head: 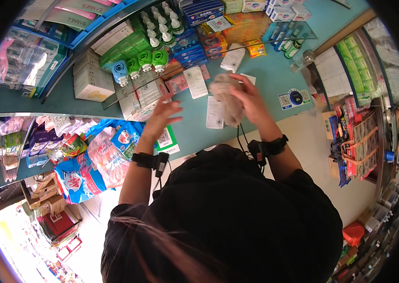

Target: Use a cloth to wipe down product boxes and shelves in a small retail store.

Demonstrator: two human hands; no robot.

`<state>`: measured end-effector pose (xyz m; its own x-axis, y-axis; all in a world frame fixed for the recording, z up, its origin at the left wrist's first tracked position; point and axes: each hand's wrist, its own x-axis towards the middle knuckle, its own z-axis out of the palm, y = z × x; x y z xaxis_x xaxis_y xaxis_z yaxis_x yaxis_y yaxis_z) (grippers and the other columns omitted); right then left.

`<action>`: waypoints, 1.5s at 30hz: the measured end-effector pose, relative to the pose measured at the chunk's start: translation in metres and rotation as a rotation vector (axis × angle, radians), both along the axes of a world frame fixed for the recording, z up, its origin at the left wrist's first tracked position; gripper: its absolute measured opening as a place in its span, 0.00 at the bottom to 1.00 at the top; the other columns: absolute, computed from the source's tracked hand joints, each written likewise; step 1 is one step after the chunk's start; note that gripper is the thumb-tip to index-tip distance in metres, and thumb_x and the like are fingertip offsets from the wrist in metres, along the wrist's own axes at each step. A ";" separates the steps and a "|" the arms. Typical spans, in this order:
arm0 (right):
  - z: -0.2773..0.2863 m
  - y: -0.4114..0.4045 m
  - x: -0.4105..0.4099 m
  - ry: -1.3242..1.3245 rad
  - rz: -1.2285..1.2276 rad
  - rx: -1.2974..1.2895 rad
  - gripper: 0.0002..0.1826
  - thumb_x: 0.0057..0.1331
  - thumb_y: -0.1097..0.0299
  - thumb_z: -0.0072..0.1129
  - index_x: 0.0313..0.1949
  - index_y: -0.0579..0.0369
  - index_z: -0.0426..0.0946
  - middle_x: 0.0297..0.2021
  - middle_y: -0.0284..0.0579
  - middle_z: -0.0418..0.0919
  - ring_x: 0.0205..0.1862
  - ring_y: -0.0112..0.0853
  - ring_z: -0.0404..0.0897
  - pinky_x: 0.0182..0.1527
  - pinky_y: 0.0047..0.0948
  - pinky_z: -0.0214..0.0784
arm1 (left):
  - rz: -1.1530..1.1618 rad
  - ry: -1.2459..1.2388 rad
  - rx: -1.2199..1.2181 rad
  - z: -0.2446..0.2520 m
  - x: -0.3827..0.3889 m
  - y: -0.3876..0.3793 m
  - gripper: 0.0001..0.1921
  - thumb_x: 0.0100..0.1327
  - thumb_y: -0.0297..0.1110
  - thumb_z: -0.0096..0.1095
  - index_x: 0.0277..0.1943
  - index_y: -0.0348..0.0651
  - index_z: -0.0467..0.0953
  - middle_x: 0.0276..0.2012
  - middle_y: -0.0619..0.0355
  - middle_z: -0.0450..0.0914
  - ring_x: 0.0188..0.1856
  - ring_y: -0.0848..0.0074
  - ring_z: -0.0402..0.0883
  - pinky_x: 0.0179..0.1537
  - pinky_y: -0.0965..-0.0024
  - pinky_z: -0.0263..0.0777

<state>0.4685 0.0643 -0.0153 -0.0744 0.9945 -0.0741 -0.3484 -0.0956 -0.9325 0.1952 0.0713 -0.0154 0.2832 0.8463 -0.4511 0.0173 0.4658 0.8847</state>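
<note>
My right hand grips a crumpled beige cloth above the teal counter. Off to the left, my left hand is raised over the counter with its fingers spread and nothing in it. A white card-like pack lies beneath the cloth, partly covered by it. Two more white packs, one at the left and one farther back, rest on the counter. Another white piece shows partly behind my right hand.
Green and blue plastic bottles stand at the back left, near boxes and glass shelf edges. A glass jar and slim bottles are at the back right. Printed code cards lie at the right; another is at the near edge.
</note>
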 end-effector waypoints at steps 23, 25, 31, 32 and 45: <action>-0.124 -0.074 -0.059 -0.273 -0.031 -0.584 0.24 0.57 0.62 0.56 0.52 0.55 0.65 0.39 0.43 0.74 0.40 0.32 0.75 0.38 0.32 0.70 | 0.228 -0.133 -0.189 -0.018 -0.129 -0.128 0.23 0.59 0.44 0.58 0.51 0.36 0.68 0.42 0.55 0.77 0.41 0.74 0.79 0.37 0.75 0.73; -0.136 -0.061 -0.074 -0.426 -0.094 -0.651 0.28 0.54 0.60 0.59 0.52 0.55 0.63 0.39 0.44 0.73 0.41 0.34 0.74 0.38 0.34 0.70 | 0.255 -0.137 -0.190 -0.019 -0.133 -0.131 0.23 0.59 0.43 0.58 0.51 0.36 0.68 0.42 0.55 0.77 0.41 0.74 0.78 0.37 0.74 0.73; -0.209 -0.014 -0.077 -1.035 -0.197 -0.365 0.42 0.46 0.55 0.66 0.56 0.60 0.58 0.46 0.56 0.72 0.49 0.41 0.73 0.42 0.35 0.70 | 0.318 -0.063 -0.240 -0.023 -0.127 -0.124 0.22 0.59 0.42 0.58 0.51 0.36 0.68 0.43 0.55 0.77 0.42 0.73 0.78 0.40 0.71 0.73; -0.215 -0.005 -0.076 -1.033 -0.180 -0.362 0.42 0.46 0.55 0.66 0.56 0.60 0.58 0.46 0.56 0.72 0.49 0.41 0.73 0.42 0.35 0.70 | 0.340 -0.087 -0.232 -0.030 -0.125 -0.122 0.22 0.59 0.41 0.58 0.52 0.37 0.68 0.43 0.55 0.76 0.43 0.72 0.78 0.41 0.70 0.73; -0.224 0.019 -0.104 -1.458 -0.004 -0.452 0.52 0.44 0.52 0.65 0.63 0.49 0.43 0.51 0.59 0.58 0.51 0.52 0.64 0.46 0.44 0.67 | 0.444 -0.056 -0.259 -0.046 -0.087 -0.085 0.22 0.59 0.40 0.58 0.54 0.41 0.67 0.45 0.59 0.75 0.47 0.72 0.75 0.46 0.66 0.71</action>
